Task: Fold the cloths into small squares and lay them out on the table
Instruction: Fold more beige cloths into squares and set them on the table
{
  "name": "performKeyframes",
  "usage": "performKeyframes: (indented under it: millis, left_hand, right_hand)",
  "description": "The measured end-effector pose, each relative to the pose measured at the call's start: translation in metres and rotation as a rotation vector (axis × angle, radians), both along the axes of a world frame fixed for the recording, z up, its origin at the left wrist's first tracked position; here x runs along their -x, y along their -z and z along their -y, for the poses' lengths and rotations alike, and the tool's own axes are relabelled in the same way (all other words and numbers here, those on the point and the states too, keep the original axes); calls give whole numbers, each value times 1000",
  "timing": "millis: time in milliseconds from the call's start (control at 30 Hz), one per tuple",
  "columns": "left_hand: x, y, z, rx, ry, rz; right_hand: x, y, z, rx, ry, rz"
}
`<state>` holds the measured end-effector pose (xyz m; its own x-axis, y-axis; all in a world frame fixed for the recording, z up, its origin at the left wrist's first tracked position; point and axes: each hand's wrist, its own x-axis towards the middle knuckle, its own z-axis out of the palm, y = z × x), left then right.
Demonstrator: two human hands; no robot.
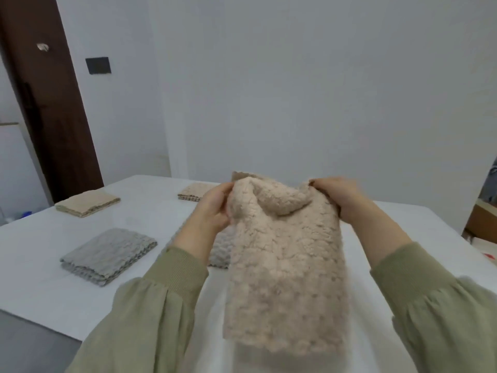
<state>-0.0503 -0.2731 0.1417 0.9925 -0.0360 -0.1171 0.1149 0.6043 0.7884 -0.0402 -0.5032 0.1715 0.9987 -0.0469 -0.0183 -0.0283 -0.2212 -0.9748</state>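
- Fluffy beige fleece cloth (285, 265) hangs lengthwise between the two hands, raised above the white worktop (40, 265), its top edge flopped forward.
- Left hand (215, 208) pinches the cloth's upper left corner; right hand (336, 195) pinches the upper right corner, fingers curled into the pile.
- Folded grey square cloth (107, 255) lies left of the hands; a folded tan square cloth (87, 203) sits further back.
- Another folded beige square (193, 191) lies beyond the left hand; a grey folded piece (223, 251) shows partly behind the hanging cloth.

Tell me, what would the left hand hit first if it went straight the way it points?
The left hand grips the fluffy beige cloth. Beyond that, probably the folded beige cloth square at the far edge of the white table, though it may pass above; depth is unclear.
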Motion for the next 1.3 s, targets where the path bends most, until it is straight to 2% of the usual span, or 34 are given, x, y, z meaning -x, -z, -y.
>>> performKeyframes:
  millis: [67,100,133,167,200,300,367,467,533,600,667,733,800,967,1100,1200,1300]
  left_hand:
    - [-11,13,-11,-501,-295,-1]
    - [-14,20,-17,-768,-374,9]
    - [-17,27,-21,-973,-388,14]
    - [-20,31,-23,-1097,-369,8]
    - [-23,35,-24,-1142,-340,-11]
    - [-36,41,-21,-1033,-312,-132]
    - [-45,41,-17,-845,-340,-194]
    - [-57,45,-13,-537,-392,-189]
    - [-62,56,-13,-570,-423,-137]
    - [-58,71,-8,-884,-410,-16]
    - [-52,91,-3,-1352,-322,139]
    - [-52,110,-3,-1805,-162,191]
    - [-56,121,-6,-2028,-21,150]
    - [-76,108,-11,-1982,-113,-4]
    - [-95,110,-23,-1903,-321,-26]
    - [-103,128,-32,-1784,-465,-17]
    - [-111,137,-30,-1856,-461,-4]
  right_hand:
    - [-18,18,10,647,130,159]
    - [-25,29,13,830,117,160]
    - [-33,39,14,932,98,145]
    - [-38,47,15,970,98,140]
    - [-45,53,14,971,122,161]
    - [-58,59,5,855,231,289]
    - [-70,61,0,670,303,366]
    - [-86,65,-6,425,336,388]
    - [-87,69,-11,420,252,306]
    - [-84,84,-16,590,170,290]
    - [-80,109,-19,861,54,281]
    - [-75,138,-18,1076,-109,136]
    - [-71,158,-15,1194,-183,54]
    - [-87,146,-11,1288,-80,139]
    - [-117,138,-5,1081,39,116]
    - [-130,152,2,998,193,230]
    - [-133,167,9,907,307,354]
